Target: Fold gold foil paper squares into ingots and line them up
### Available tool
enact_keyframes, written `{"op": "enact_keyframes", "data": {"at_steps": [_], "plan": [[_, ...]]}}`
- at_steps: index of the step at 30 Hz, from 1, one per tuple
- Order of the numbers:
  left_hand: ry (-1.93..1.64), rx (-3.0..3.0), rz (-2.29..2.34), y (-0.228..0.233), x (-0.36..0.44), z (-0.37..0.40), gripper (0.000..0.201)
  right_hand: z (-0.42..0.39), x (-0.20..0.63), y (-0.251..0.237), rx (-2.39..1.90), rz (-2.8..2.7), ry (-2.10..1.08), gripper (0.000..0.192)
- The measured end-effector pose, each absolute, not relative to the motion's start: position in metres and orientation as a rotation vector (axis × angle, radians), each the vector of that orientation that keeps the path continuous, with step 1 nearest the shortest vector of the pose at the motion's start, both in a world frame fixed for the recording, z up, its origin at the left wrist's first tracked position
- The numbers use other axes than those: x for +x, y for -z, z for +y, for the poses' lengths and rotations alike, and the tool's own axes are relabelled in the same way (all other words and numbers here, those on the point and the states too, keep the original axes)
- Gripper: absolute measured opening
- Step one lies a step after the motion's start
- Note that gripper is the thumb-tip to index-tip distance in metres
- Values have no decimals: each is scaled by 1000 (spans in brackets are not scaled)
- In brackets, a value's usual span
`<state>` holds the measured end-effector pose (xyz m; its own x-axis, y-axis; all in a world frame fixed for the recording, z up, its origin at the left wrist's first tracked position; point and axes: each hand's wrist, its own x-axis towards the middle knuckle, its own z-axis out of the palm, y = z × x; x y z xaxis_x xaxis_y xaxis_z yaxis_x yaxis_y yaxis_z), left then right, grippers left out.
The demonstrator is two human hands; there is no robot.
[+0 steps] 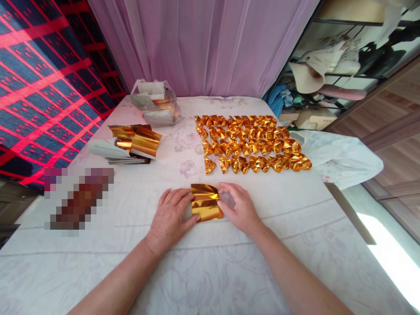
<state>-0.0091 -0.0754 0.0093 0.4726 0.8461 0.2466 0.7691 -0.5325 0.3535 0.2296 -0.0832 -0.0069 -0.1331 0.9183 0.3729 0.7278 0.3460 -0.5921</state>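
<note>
A shiny gold foil paper sheet (206, 209) lies on the cloth in front of me, bent and creased towards its right side. My left hand (172, 214) has the left edge, with the thumb on the lower left corner and the fingers at the upper part. At the right edge, my right hand (241, 205) pinches the paper between thumb and fingers. Beyond my hands stand several rows of folded gold foil pieces (244, 146). To the left sits a stack of loose gold foil sheets (144, 142), some showing a pale back.
A clear plastic bag (157, 103) with more paper stands at the back left. A white plastic bag (344, 153) hangs at the table's right edge. The patterned tablecloth (197, 271) covers the table. A purple curtain (203, 48) is behind, a shelf rack (341, 74) to the right.
</note>
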Motion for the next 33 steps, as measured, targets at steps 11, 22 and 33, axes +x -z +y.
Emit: {"op": "enact_keyframes", "data": {"at_steps": [11,22,33], "plan": [[-556,2620,1407,-8,-9,-78,43,-76,225,4,-1489,-1818,-444,39],[-679,2746,1364,-9,-8,-79,41,-77,225,2,-1309,-1620,-762,30],[-810,2824,1206,-27,5,-86,22,-77,217,0,-1287,-1268,-984,49]]}}
